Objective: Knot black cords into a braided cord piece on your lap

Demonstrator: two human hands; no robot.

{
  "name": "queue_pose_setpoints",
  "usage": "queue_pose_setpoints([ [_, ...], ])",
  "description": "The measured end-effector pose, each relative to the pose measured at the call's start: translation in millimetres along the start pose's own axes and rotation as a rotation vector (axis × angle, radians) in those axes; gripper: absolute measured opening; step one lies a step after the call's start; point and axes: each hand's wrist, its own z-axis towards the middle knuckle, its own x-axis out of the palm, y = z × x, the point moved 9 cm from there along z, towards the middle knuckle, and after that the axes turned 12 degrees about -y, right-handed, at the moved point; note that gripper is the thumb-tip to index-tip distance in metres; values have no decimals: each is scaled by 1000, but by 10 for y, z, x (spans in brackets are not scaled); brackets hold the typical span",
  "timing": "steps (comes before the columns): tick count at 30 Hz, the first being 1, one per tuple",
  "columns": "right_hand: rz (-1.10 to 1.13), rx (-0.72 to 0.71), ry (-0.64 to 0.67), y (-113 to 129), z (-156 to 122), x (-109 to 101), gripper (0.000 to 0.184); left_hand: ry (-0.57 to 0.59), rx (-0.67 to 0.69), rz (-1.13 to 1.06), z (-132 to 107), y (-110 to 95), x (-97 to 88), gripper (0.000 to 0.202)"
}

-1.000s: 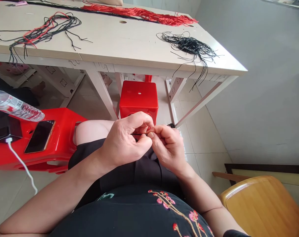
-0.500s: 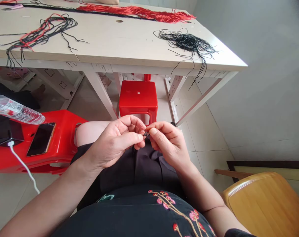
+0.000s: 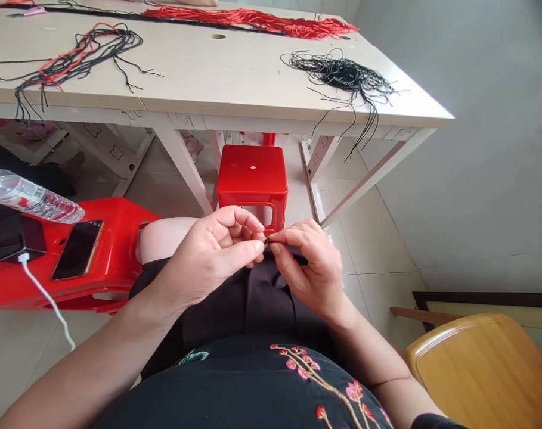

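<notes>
Above my lap, my left hand (image 3: 221, 250) pinches a small piece of black cord (image 3: 267, 241) between thumb and fingertips. My right hand (image 3: 309, 262) has its thumb and index finger closed on the other side of the same cord. Only a tiny dark bit shows between the two hands, and it looks like a knot, though it is too small to be sure. The fingers hide the rest of the cord.
On the table (image 3: 235, 77) ahead lie a black cord bundle (image 3: 342, 72), a red cord bundle (image 3: 262, 22) and mixed black-red cords (image 3: 83, 53). A red stool (image 3: 253, 170) stands below. Left, another stool (image 3: 118, 244) bears a phone (image 3: 78, 250) and bottle (image 3: 33, 196). A wooden chair (image 3: 485, 369) is right.
My right hand has turned, its index finger now straighter over the cord and its thumb below. My left hand keeps its pinch, nearly still. The view has shifted slightly.
</notes>
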Motion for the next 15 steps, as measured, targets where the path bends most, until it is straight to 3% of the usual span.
queue_pose_setpoints([
  [10,-40,-103,-112,43,-41,-57,18,-48,140,117,-64,-65,-16,11],
  [15,-33,11,-119,-23,-37,-44,15,-77,191,165,-78,-91,-25,13],
])
